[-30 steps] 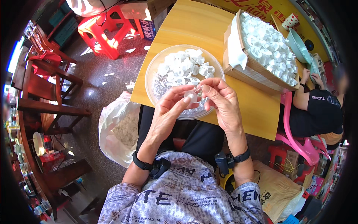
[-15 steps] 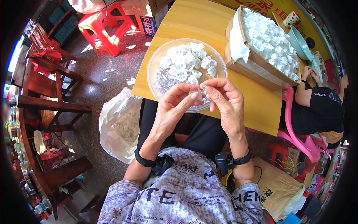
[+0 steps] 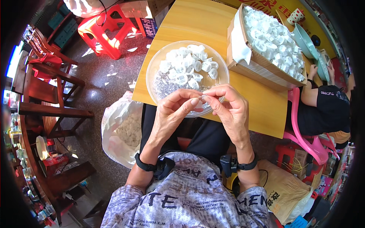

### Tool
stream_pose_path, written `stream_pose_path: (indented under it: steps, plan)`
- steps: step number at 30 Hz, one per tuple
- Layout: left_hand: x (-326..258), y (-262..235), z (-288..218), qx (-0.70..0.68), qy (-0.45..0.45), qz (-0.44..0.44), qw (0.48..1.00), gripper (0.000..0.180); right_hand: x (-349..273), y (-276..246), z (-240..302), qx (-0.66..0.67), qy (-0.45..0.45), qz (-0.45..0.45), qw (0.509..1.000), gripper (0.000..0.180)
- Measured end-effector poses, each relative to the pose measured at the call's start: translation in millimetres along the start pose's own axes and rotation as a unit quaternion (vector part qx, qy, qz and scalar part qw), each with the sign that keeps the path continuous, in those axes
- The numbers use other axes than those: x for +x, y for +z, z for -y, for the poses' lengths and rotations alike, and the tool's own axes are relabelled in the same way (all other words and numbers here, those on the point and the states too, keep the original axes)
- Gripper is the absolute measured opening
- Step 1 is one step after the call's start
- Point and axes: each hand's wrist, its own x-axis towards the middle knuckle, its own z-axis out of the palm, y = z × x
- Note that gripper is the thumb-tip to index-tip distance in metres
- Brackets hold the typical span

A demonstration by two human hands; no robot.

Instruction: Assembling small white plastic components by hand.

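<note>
Over the near rim of a round clear plastic tub [image 3: 149, 78], my two hands meet fingertip to fingertip. My left hand [image 3: 171, 110] is closed in a pinch, thumb against forefinger. My right hand [image 3: 231, 110] pinches from the other side. A small thin shiny piece [image 3: 202, 96] spans the fingertips; its exact kind is too small to make out. In the tub, a heap of small white plastic parts with round openings [image 3: 186, 62] lies toward the far side. Many thin clear or silvery bits [image 3: 161, 83] lie at its left.
A cardboard box [image 3: 262, 66] full of similar white parts [image 3: 272, 41] stands right of the tub on the wooden table [image 3: 262, 110]. Below the table's left edge sits an open white sack [image 3: 114, 133]. Another person [image 3: 327, 102] sits at the right by a pink chair [image 3: 300, 140].
My fingertips have drawn closer together and slightly lower. The white part that showed between them is hardly visible now. The view has shifted a little.
</note>
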Motion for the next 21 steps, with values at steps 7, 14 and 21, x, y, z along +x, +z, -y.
stream_pose_path:
  steps: [7,14,21]
  plan:
    - [1.6,1.2,-2.0,-0.098,-0.038,0.006,0.994,0.033,-9.9,6.9,2.2,0.015,0.0,-0.057,0.998,0.007]
    - [3.1,-2.7,2.7,-0.141,-0.046,-0.006,0.989,0.041,-12.6,18.6,-0.8,0.008,-0.019,-0.071,0.997,0.01]
    - [3.2,-3.0,2.7,-0.147,-0.046,-0.013,0.988,0.04,-10.5,21.8,-1.5,-0.031,-0.048,-0.076,0.995,0.012]
